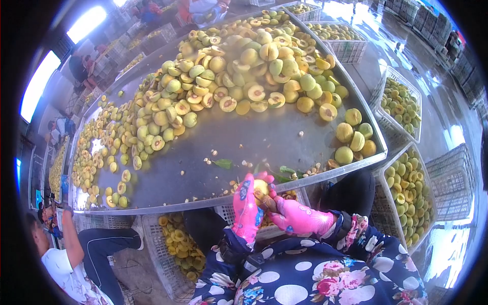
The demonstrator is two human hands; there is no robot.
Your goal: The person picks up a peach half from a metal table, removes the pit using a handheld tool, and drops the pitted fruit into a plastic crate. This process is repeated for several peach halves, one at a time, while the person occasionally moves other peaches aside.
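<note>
My left hand (247, 209), in a pink patterned glove, is closed around a yellow-green peach (261, 189) at the near edge of the metal table (223, 152). From the right, my right hand (302, 217), in a matching glove, meets the fruit with its fingers curled in. A small brownish piece shows between the hands, and I cannot tell whether it is a tool or part of the fruit. Small pits and green leaves (222, 163) lie on the table just beyond. Below my hands, a crate (274, 232) is partly hidden by them.
A large heap of whole and halved peaches (229, 66) covers the table's far side. Crates of fruit stand on the right (406, 195) and by my left leg (183, 244). A person (76, 254) sits at the left, and stacked crates (450, 183) stand at far right.
</note>
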